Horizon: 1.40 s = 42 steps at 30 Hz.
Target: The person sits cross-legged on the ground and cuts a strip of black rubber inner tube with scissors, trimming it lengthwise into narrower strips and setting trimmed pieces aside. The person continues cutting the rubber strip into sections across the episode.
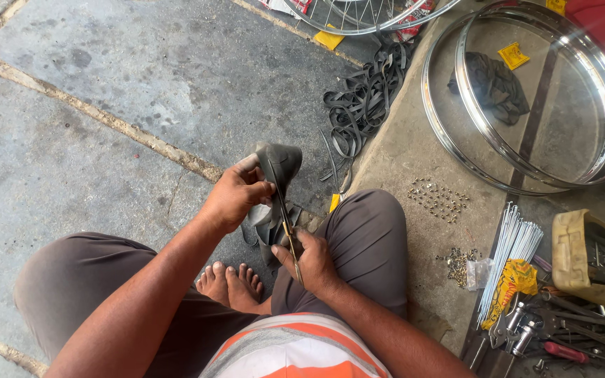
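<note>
Grey stone paving [106, 91] fills the left and far part of the scene, crossed by sandy joints. Near the middle, the left hand [236, 196] is closed around a strip of black rubber tube [278, 171], pinching its folded upper end between thumb and fingers and holding it up over the person's bare feet [232, 283]. Just right of it and nearer, the right hand [313, 262] is closed on the handles of a pair of scissors [290, 238], whose blades point up along the rubber strip and meet it. Far from the hands, a loose heap of cut black rubber strips [362, 101] lies on the ground. Further right, 2 shiny metal wheel rims [449, 136] lie stacked on a concrete slab, with a scatter of small metal nipples [439, 199] near them. At the near right lie a bundle of thin spokes [509, 255] and a jumble of hand tools [568, 332].
</note>
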### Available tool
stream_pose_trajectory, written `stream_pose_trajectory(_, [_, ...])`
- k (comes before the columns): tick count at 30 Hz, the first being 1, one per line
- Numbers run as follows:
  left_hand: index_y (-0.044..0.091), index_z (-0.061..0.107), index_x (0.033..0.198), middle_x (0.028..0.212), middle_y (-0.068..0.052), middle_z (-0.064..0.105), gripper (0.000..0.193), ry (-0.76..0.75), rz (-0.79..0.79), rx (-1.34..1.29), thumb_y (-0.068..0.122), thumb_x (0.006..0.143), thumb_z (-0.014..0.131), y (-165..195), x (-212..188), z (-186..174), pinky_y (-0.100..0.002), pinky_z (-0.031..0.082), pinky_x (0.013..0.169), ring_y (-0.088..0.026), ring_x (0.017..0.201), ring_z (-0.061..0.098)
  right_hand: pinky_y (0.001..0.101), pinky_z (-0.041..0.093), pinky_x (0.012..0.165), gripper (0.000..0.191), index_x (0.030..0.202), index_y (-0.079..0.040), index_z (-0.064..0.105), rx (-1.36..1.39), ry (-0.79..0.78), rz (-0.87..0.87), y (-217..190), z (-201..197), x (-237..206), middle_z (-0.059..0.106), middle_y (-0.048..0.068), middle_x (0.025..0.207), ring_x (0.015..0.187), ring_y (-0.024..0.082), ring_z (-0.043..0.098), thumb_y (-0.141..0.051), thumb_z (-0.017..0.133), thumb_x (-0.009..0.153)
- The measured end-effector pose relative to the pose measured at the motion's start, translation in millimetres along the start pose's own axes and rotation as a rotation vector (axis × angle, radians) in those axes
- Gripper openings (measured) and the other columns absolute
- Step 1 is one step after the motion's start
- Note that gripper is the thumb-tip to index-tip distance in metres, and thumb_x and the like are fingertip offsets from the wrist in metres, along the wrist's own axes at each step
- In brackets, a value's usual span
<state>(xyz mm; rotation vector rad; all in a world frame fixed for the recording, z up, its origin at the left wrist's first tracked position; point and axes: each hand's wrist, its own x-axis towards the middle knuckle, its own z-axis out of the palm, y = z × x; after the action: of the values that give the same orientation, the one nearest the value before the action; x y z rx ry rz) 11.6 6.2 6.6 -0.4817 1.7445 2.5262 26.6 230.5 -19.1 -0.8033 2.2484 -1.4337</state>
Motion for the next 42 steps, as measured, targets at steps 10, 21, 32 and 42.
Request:
stream_pose_trajectory(10, [0.005,0.064,0.13,0.095,-0.006,0.069,0.045,0.082,-0.014,-0.007,-0.007,0.087,0.066,2,1,-1,-0.03,0.058,0.073,-0.014,0.083,0.067,0.0347,0.056,0.059,0.021,0.085,-0.002,0.064,-0.038,-0.002,-0.01,4,1,0,0.07,0.011,0.069,0.063,0.021,0.073,-0.019,0.076,0.091])
stream_pose_trajectory(21, [0.008,0.063,0.134,0.093,-0.005,0.064,0.051,0.051,-0.041,0.013,-0.008,0.086,0.066,-4,1,2,-0.029,0.058,0.066,-0.014,0.077,0.067,0.037,0.056,0.062,0.033,0.087,-0.001,0.063,-0.065,0.006,-0.003,5,1,0,0.071,0.012,0.071,0.067,0.023,0.073,-0.029,0.079,0.09])
stream_pose_trajectory(32, [0.001,0.068,0.126,0.098,-0.008,0.07,0.035,0.107,0.025,-0.14,-0.005,0.092,0.065,-7,6,-8,-0.027,0.057,0.069,-0.013,0.079,0.065,0.035,0.057,0.063,0.019,0.09,-0.003,0.066,-0.043,-0.018,0.036,6,2,0,0.071,0.01,0.071,0.066,0.021,0.073,-0.02,0.075,0.09])
stream_pose_trajectory(42, [0.005,0.063,0.138,0.092,-0.005,0.064,0.05,0.095,-0.02,0.072,-0.005,0.089,0.068,-2,4,2,-0.028,0.059,0.069,-0.012,0.08,0.066,0.0319,0.057,0.067,0.035,0.095,-0.004,0.064,0.026,-0.054,0.037,7,0,1,0.07,0.006,0.074,0.072,0.014,0.072,-0.037,0.077,0.092])
